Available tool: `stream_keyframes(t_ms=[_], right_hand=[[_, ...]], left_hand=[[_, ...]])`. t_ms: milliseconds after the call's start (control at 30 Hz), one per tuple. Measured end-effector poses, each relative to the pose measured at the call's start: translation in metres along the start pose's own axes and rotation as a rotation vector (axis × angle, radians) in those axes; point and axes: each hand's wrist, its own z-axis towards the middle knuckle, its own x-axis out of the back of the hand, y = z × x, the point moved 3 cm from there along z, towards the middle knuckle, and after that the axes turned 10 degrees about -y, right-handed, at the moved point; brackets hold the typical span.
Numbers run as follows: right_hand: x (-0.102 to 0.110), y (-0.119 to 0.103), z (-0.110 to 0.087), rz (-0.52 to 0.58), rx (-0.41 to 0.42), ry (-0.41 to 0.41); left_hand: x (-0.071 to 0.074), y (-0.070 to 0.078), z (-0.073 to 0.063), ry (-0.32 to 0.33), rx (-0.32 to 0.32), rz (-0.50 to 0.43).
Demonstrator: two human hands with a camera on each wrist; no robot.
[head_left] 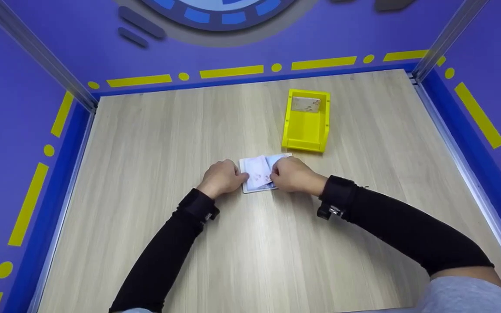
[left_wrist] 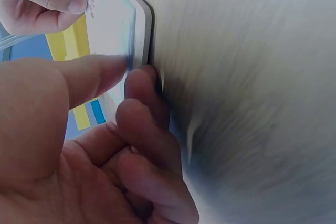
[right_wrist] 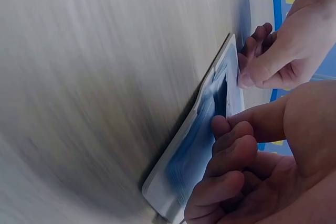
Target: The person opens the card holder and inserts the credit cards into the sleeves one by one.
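Observation:
A flat pale-blue rectangular item (head_left: 277,159) with rounded corners lies on the table; its exact kind is unclear. Across its middle, at a slant, is a thin white sheet (head_left: 258,168) with faint pink print. My left hand (head_left: 221,177) pinches the item's left edge, thumb on top and fingers curled at its side, as the left wrist view shows. On the other side, my right hand (head_left: 295,174) pinches the sheet's edge between thumb and forefinger. In the right wrist view, the sheet (right_wrist: 229,95) stands slightly raised above the blue surface (right_wrist: 181,174).
Behind the right hand stands a yellow bin (head_left: 306,144), with a light printed card (head_left: 305,104) leaning on its back wall. Purple-blue panels (head_left: 233,54) enclose the wooden table (head_left: 168,130) at the back and both sides.

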Motion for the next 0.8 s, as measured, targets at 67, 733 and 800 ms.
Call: stream_keyframes(t_ms=[67, 733, 800], right_hand=[[-0.001, -0.001, 0.0, -0.004, 0.004, 0.0], [-0.013, -0.012, 0.007, -0.134, 0.101, 0.003], [-0.014, -0.012, 0.008, -0.145, 0.124, 0.009]], left_hand=[[0.0, 0.0, 0.0, 0.005, -0.004, -0.001], [-0.004, 0.003, 0.002, 0.019, 0.005, 0.008], [-0.004, 0.001, 0.001, 0.022, 0.013, 0.003]])
